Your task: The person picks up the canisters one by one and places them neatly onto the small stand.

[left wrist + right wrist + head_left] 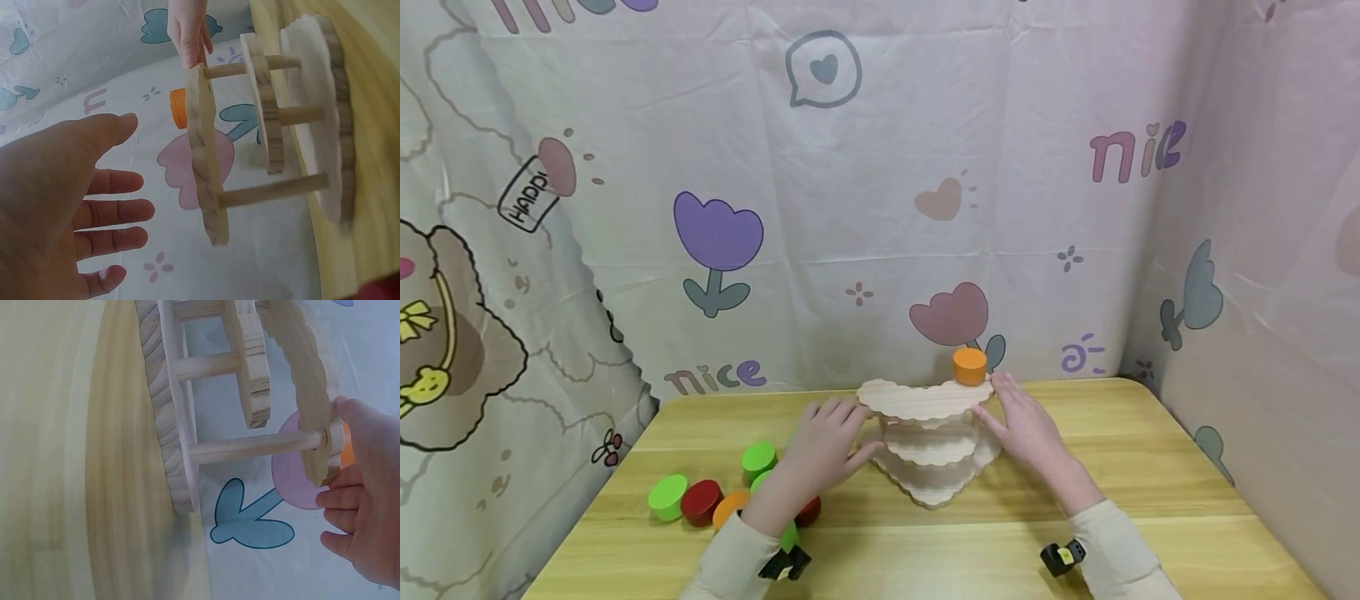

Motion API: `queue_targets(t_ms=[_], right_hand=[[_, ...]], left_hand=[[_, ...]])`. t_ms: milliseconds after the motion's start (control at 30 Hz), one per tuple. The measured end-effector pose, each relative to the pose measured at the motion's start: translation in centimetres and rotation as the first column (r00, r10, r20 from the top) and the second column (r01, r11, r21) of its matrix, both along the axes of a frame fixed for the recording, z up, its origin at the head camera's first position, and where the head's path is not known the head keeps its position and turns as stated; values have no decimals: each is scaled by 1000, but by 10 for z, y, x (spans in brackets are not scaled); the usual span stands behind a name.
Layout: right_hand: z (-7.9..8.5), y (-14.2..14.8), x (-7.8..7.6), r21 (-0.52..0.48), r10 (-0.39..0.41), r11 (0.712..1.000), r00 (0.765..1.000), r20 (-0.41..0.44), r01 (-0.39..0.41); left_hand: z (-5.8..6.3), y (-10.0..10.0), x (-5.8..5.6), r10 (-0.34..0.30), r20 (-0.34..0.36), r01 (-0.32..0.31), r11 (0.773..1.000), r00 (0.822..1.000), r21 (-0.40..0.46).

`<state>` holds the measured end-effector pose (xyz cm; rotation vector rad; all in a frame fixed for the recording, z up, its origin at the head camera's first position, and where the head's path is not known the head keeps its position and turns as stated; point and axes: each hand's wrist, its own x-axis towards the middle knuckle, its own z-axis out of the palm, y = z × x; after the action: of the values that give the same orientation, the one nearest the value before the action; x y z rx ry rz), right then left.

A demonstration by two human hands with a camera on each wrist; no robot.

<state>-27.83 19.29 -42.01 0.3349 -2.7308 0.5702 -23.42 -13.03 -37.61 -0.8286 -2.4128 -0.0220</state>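
Note:
A pale wooden three-tier stand [925, 400] with scalloped edges and round pegs between its tiers stands on the table. An orange round block [970, 367] sits on the top tier's right end. My right hand [1030, 425] grips that right end between thumb and fingers, as the right wrist view shows at the top tier's edge [325, 419]. At the stand's left side is my left hand [823, 442]. Its fingers are spread and hold nothing, and a gap separates them from the top tier [206, 156] in the left wrist view.
Several round blocks lie on the table left of the stand, among them a green block [668, 497], a red block [702, 502] and another orange block [730, 507]. My left forearm partly hides them. A patterned cloth [850, 167] hangs behind the wooden table [940, 558].

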Motion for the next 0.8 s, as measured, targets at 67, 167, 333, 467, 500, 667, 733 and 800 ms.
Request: queue_targets(t_ms=[67,167,333,467,500,667,733,800], right_hand=[[0,0,1,-2,1,1000,1000,4,-1],[1,0,1,-5,1,1000,1000,7,-1],[0,0,0,-6,2,1000,1000,2,-2],[-1,1,-2,-5,3,1000,1000,-2,-3],[-1,1,-2,-3,2,1000,1000,-4,-2],[-2,1,-2,-8,4,1000,1000,-13,-4],[-2,1,-2,-11,5,1000,1000,-15,-6],[-2,0,-2,-10,6,1000,1000,-15,-7]], left_hand=[[-3,-6,5,13,-3,-13,1000,1000,-14],[-6,-15,12,21,3,-21,1000,1000,-20],[-12,-28,27,20,5,-20,1000,1000,1],[-18,-39,36,44,-3,-44,999,999,5],[-19,-41,39,56,-9,-56,998,998,-3],[-25,-54,52,95,-30,-96,995,995,-27],[-28,-59,57,115,-19,-116,993,993,-31],[-31,-64,62,147,11,-146,989,989,-37]])
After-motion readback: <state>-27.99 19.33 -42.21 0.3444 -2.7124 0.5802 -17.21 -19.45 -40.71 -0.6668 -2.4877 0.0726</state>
